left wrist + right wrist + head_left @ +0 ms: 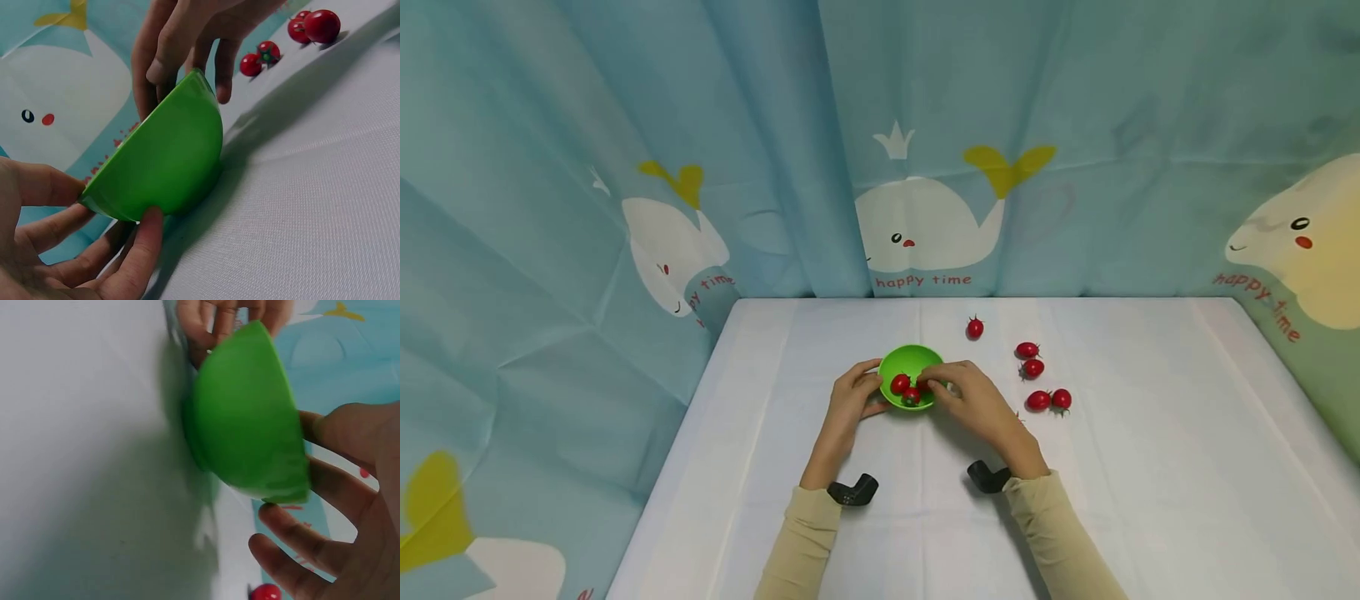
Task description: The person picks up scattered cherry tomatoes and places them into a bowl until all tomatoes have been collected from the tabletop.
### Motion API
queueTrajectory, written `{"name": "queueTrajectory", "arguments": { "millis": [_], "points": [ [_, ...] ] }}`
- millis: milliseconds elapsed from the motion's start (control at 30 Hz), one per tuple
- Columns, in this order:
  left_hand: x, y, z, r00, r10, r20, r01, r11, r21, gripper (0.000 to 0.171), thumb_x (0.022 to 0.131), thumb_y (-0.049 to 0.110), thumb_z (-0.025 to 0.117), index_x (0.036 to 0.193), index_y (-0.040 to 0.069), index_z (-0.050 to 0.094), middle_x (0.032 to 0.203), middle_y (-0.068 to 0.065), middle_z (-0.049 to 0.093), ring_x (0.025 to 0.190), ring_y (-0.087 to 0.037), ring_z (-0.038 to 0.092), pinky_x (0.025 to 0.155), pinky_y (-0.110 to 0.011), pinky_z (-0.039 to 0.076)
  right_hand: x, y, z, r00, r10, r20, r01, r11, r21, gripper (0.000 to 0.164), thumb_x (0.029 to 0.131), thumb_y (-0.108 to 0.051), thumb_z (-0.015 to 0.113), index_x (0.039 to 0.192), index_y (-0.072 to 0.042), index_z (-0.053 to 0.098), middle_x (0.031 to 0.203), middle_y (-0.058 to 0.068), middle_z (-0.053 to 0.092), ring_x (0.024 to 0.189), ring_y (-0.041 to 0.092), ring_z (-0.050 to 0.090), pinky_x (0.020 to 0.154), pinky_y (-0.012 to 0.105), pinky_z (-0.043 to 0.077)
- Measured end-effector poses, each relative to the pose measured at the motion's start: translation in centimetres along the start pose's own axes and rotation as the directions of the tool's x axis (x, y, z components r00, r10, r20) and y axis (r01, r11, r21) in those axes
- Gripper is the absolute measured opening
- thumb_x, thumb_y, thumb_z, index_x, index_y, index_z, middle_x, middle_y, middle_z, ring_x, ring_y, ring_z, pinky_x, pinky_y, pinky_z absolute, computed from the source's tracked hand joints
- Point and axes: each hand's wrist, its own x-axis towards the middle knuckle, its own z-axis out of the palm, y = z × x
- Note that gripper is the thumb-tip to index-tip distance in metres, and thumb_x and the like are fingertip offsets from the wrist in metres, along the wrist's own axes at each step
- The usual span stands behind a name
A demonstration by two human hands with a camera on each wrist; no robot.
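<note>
A small green bowl [910, 357] stands on the white table with several cherry tomatoes [900, 383] inside. My left hand [853, 397] grips its left side, thumb at the rim and other fingers around the wall and low near the base, as the left wrist view shows. My right hand [973, 400] reaches over the right rim. Its thumb and index finger dip into the bowl and pinch a cherry tomato, partly covered by the fingers. In the right wrist view the bowl wall [247, 412] hides those fingertips, while the other fingers stay outside.
To the right of the bowl lie several loose cherry tomatoes [1032, 368], two of them as a pair [1039, 401] nearest the right forearm. One single tomato [975, 328] lies farther back. A blue whale-print curtain [775, 225] hangs behind the white table [1150, 467].
</note>
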Motion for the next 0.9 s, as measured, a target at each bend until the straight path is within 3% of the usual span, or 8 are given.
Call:
{"name": "queueTrajectory", "arguments": {
  "millis": [333, 567, 800, 900],
  "points": [
    [0.2, 0.6, 0.2, 1.0, 0.022, 0.016, -0.022, 1.0, 0.02, 0.042, 0.106, 0.014, 0.055, 0.147, 0.005, 0.057, 0.139, -0.025, 0.064, 0.125, -0.038, 0.067, 0.09, -0.04, 0.066, -0.6, 0.4, -3.7, 1.0, 0.018, 0.015, -0.019, 0.996, 0.089, 0.026, 0.106, -0.017, 0.06, 0.128, -0.016, 0.074, 0.134, 0.005, 0.073, 0.133, 0.032, 0.061, 0.112, 0.058, 0.051],
    [0.1, 0.6, -0.1, 1.0, 0.022, 0.004, -0.022, 0.999, 0.036, 0.042, 0.107, 0.014, 0.055, 0.148, 0.005, 0.056, 0.139, -0.025, 0.064, 0.124, -0.037, 0.067, 0.09, -0.04, 0.066, -1.0, 1.1, -5.4, 0.994, 0.104, -0.019, -0.102, 0.989, 0.112, 0.027, 0.107, -0.021, 0.059, 0.131, -0.016, 0.072, 0.136, 0.008, 0.07, 0.129, 0.034, 0.063, 0.107, 0.058, 0.055],
    [-0.4, 0.1, 0.1, 1.0, 0.014, -0.006, -0.014, 1.0, 0.022, 0.042, 0.106, 0.014, 0.056, 0.147, 0.006, 0.058, 0.137, -0.023, 0.066, 0.121, -0.032, 0.069, 0.086, -0.035, 0.067, -2.0, 2.6, -6.8, 0.992, 0.116, -0.053, -0.109, 0.987, 0.116, 0.028, 0.107, -0.018, 0.06, 0.132, -0.013, 0.07, 0.133, 0.015, 0.071, 0.122, 0.035, 0.066, 0.106, 0.057, 0.056],
    [-0.5, -0.1, 0.2, 1.0, 0.012, -0.004, -0.012, 1.0, 0.02, 0.042, 0.106, 0.015, 0.056, 0.147, 0.007, 0.058, 0.137, -0.023, 0.065, 0.12, -0.031, 0.07, 0.086, -0.035, 0.067, -2.6, 3.1, -7.7, 0.986, 0.157, -0.062, -0.15, 0.983, 0.107, 0.028, 0.107, -0.02, 0.06, 0.133, -0.016, 0.069, 0.133, 0.018, 0.07, 0.12, 0.037, 0.067, 0.1, 0.055, 0.058]
  ]
}}
